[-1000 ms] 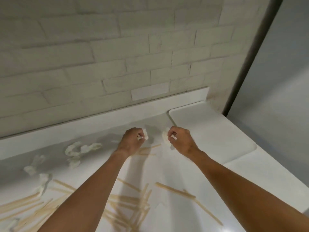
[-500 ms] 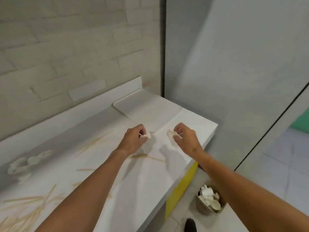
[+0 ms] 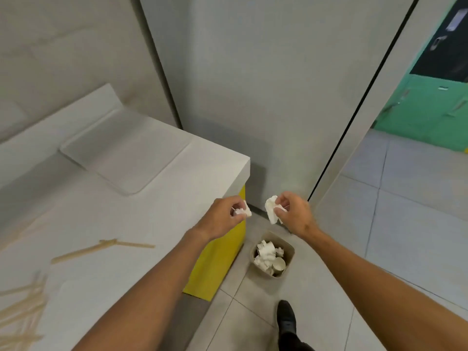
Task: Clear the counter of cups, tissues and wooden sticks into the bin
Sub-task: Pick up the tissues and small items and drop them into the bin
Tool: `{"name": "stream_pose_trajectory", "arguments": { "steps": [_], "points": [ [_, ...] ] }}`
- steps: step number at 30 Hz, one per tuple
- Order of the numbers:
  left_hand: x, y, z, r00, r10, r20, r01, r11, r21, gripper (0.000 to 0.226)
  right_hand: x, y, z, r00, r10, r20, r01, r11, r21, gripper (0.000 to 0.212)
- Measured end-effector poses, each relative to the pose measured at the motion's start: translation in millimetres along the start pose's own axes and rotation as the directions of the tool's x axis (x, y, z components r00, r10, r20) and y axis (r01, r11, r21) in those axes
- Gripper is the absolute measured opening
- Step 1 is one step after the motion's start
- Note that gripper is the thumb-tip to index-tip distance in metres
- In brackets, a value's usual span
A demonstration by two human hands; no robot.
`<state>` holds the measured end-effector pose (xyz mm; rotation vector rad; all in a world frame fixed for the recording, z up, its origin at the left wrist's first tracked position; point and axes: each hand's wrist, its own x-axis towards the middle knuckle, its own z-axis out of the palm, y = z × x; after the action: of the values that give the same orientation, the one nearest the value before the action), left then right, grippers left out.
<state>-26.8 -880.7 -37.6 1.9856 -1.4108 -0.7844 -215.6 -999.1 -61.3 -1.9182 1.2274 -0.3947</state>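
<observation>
We saw a plain white counter [image 3: 106, 224] over a yellow front [image 3: 217, 259], pale tan sticks [image 3: 101, 248], white tissues [image 3: 271, 208], a beige bin [image 3: 288, 252], grey floor tiles [image 3: 405, 224], a black shoe [image 3: 285, 317] and a green door [image 3: 425, 107].

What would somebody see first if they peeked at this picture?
Probably the two hands in the middle: the left hand and the right hand each pinch a crumpled white tissue in the air past the counter's end. Below them on the floor stands a small bin already holding tissues and cups. Wooden sticks lie scattered on the counter at the left.
</observation>
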Motion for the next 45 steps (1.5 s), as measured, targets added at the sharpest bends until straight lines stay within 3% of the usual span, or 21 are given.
{"name": "stream_pose_trajectory", "arguments": {
  "steps": [6,17,23,28,35,40,45],
  "points": [
    [55,-39,118,0.973,-0.208,0.103,0.211,0.977,-0.014,0.004,40,118,10,0.977,0.152,0.148,-0.140,0.986,-0.088,0.013],
    [110,-160,277,0.883,-0.456,0.111,0.463,0.885,-0.044,0.021,114,288,120,0.906,0.292,0.308,-0.253,0.954,-0.159,0.013],
    [113,-196,316,0.831,-0.531,0.164,0.542,0.840,-0.027,0.042,126,335,160,0.856,0.371,0.360,-0.301,0.924,-0.236,0.012],
    [100,-192,297,0.821,-0.529,0.214,0.539,0.842,0.012,0.042,119,323,148,0.842,0.347,0.413,-0.281,0.936,-0.214,0.013],
    [90,-160,239,0.885,-0.436,0.162,0.442,0.897,0.002,0.045,105,245,115,0.906,0.218,0.362,-0.206,0.976,-0.070,0.027],
    [74,-122,185,0.952,-0.280,0.123,0.275,0.960,0.054,0.052,76,173,90,0.954,0.118,0.274,-0.127,0.992,0.017,0.041],
    [44,-75,117,0.998,-0.062,0.010,0.061,0.996,0.060,0.051,39,97,67,0.996,0.007,0.087,-0.016,0.994,0.105,0.048]
  ]
}}
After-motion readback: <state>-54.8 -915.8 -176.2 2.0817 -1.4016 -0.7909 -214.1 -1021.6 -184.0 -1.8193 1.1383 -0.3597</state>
